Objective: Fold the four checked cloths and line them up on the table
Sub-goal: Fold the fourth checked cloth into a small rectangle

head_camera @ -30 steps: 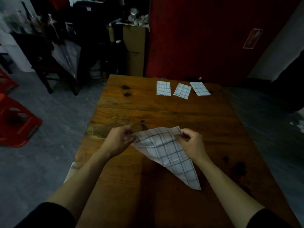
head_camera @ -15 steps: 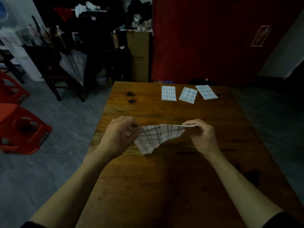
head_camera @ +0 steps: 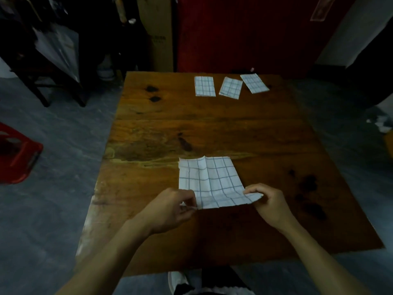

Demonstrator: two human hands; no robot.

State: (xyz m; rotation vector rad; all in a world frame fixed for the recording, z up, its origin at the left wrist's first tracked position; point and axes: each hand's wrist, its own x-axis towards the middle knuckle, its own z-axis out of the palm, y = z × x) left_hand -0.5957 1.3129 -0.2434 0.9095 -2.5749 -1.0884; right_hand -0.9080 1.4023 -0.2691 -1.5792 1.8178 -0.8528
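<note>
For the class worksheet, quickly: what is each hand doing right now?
Left hand: pinches the near left corner of the checked cloth.
Right hand: pinches the cloth's near right corner.

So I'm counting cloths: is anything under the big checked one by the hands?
The checked cloth lies on the bare wooden table; nothing shows at its edges, though anything flat beneath would be covered.
</note>
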